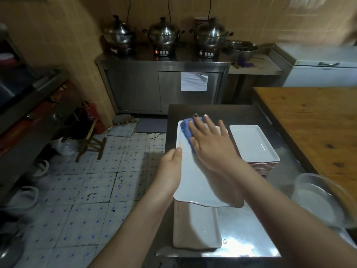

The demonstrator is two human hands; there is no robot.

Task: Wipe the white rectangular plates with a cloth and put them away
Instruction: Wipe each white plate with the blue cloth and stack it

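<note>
Step in hand: wiping. Plate (pixel 193 180), frame centre, gripped at its left edge by left hand (pixel 171 167); right hand (pixel 210 146) flat, fingers straight, pressing blue cloth (pixel 186 129) on far end. Next, probably: stacking on pile (pixel 253 144), centre-right.

Two hands show, one left hand (pixel 171 167) and one right hand (pixel 210 144); one blue cloth (pixel 186 128); two single white rectangular plates, one raised plate (pixel 193 176) and one near plate (pixel 195 229); one stack of plates (pixel 253 144), its number impossible to tell; three lidded steel pots, a left pot (pixel 118 32), a middle pot (pixel 164 32) and a right pot (pixel 211 32); two metal bowls, a far bowl (pixel 241 48) and a near bowl (pixel 316 198); one fire extinguisher (pixel 92 115); one sheet of paper (pixel 193 81).
</note>
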